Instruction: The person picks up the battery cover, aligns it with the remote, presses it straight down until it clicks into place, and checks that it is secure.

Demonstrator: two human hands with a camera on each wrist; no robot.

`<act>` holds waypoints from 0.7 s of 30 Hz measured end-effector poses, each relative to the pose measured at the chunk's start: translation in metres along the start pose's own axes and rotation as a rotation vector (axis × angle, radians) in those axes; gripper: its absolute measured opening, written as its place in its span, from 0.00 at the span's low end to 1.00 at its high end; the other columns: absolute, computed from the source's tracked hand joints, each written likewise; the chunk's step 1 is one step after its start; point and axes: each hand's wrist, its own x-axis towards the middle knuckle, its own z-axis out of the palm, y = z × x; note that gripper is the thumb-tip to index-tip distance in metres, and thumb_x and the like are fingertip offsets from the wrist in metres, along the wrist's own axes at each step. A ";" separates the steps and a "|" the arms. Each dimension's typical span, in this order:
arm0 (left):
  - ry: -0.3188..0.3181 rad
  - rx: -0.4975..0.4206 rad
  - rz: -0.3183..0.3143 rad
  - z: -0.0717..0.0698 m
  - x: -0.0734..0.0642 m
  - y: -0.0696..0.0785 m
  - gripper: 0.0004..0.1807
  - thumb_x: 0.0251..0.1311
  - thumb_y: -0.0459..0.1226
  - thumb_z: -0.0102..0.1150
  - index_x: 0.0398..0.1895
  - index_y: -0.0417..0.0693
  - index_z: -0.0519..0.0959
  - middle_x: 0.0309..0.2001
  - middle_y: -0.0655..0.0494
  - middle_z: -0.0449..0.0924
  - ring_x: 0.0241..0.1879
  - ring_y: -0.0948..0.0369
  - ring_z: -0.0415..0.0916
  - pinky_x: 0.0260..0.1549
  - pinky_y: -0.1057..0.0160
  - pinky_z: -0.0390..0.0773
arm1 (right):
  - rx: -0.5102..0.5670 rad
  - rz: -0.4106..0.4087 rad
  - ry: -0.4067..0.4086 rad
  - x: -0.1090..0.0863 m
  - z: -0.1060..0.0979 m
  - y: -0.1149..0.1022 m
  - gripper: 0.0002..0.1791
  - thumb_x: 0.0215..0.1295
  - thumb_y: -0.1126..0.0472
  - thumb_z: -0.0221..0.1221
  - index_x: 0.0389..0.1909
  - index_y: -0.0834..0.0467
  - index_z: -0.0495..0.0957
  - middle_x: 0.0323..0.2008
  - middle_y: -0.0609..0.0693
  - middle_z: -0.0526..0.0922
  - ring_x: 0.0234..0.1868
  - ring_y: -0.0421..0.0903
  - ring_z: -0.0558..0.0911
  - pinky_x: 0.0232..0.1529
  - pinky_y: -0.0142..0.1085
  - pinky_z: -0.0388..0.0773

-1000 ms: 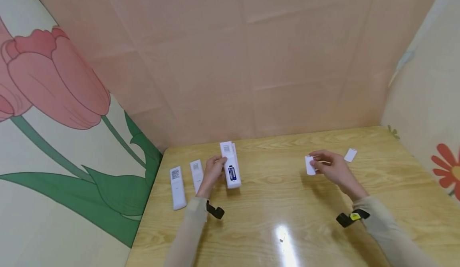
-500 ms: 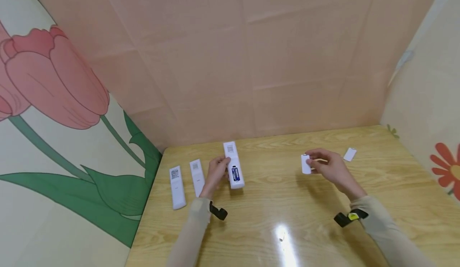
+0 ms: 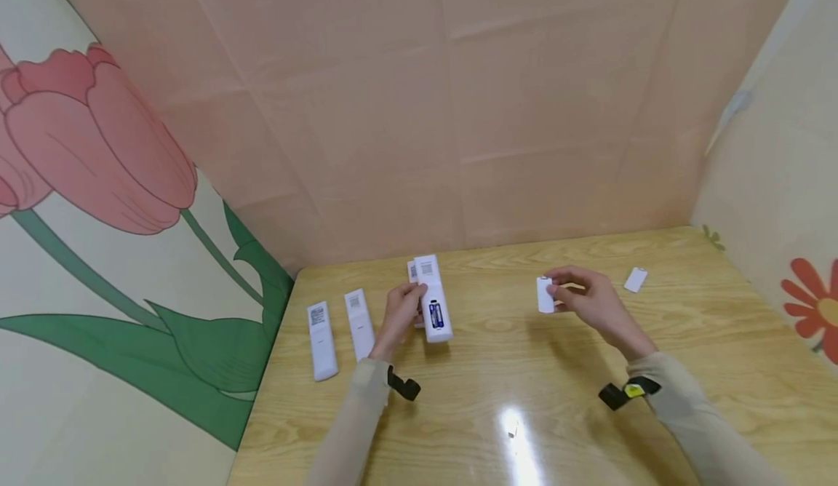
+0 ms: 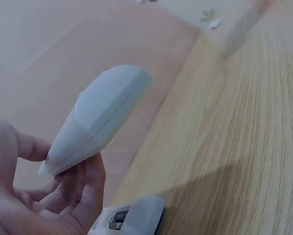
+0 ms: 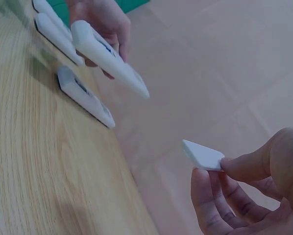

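My left hand [image 3: 401,317] grips a white remote control [image 3: 433,289] by its edge, thumb on top and fingers beneath. Its back faces up, and blue batteries [image 3: 436,314] show in the uncovered compartment. The remote is raised above the table, seen from its side in the left wrist view. Below it lies another white remote [image 5: 86,98] with an uncovered battery compartment, partly hidden in the head view. To the right, my right hand [image 3: 591,304] pinches a small white battery cover [image 3: 545,295] between thumb and fingers, raised and apart from the remote.
Two white remotes, one at the far left [image 3: 322,344] and one beside it [image 3: 359,324], lie back up on the wooden table [image 3: 484,369]. A second battery cover [image 3: 636,279] lies behind my right hand. A pink sheet [image 3: 524,108] hangs along the table's back edge.
Both hands have moved toward each other: the left carries the remote slightly right, the right brings the battery cover left. More of the remote lying underneath now shows at its left.
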 end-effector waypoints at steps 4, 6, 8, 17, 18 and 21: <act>-0.002 -0.015 0.011 0.003 0.000 -0.001 0.22 0.74 0.44 0.60 0.60 0.36 0.82 0.33 0.53 0.83 0.32 0.61 0.78 0.30 0.65 0.83 | 0.024 -0.008 0.002 0.003 0.005 -0.005 0.20 0.79 0.65 0.61 0.65 0.70 0.77 0.52 0.67 0.80 0.44 0.37 0.87 0.42 0.39 0.91; -0.001 -0.016 0.010 0.004 -0.001 -0.001 0.22 0.75 0.44 0.60 0.60 0.36 0.82 0.34 0.53 0.84 0.32 0.61 0.79 0.30 0.65 0.83 | 0.025 -0.010 0.001 0.004 0.007 -0.007 0.20 0.78 0.66 0.61 0.65 0.70 0.77 0.52 0.68 0.80 0.44 0.37 0.87 0.43 0.41 0.91; 0.003 -0.025 0.008 0.005 -0.001 0.000 0.22 0.74 0.44 0.60 0.60 0.35 0.82 0.33 0.52 0.84 0.32 0.60 0.80 0.29 0.66 0.83 | 0.022 -0.010 -0.001 0.005 0.010 -0.009 0.19 0.78 0.66 0.61 0.65 0.70 0.77 0.53 0.68 0.80 0.44 0.37 0.87 0.43 0.43 0.91; 0.021 -0.010 0.005 0.010 -0.001 0.001 0.23 0.74 0.45 0.61 0.61 0.36 0.83 0.33 0.54 0.83 0.30 0.62 0.78 0.31 0.60 0.84 | 0.030 -0.021 -0.015 0.008 0.019 -0.014 0.19 0.78 0.66 0.61 0.64 0.69 0.78 0.54 0.70 0.80 0.45 0.39 0.87 0.43 0.40 0.91; 0.016 -0.011 0.004 0.011 -0.001 0.001 0.23 0.74 0.45 0.61 0.61 0.37 0.83 0.32 0.54 0.83 0.29 0.62 0.77 0.31 0.59 0.84 | 0.030 -0.021 -0.017 0.008 0.019 -0.015 0.18 0.78 0.66 0.61 0.64 0.69 0.78 0.54 0.70 0.80 0.45 0.39 0.87 0.43 0.41 0.91; 0.005 -0.014 -0.005 0.011 -0.003 0.004 0.23 0.74 0.46 0.61 0.61 0.38 0.83 0.32 0.55 0.83 0.29 0.63 0.76 0.33 0.57 0.84 | 0.030 -0.022 -0.022 0.008 0.022 -0.017 0.19 0.78 0.66 0.61 0.64 0.69 0.78 0.54 0.70 0.80 0.45 0.39 0.87 0.43 0.42 0.91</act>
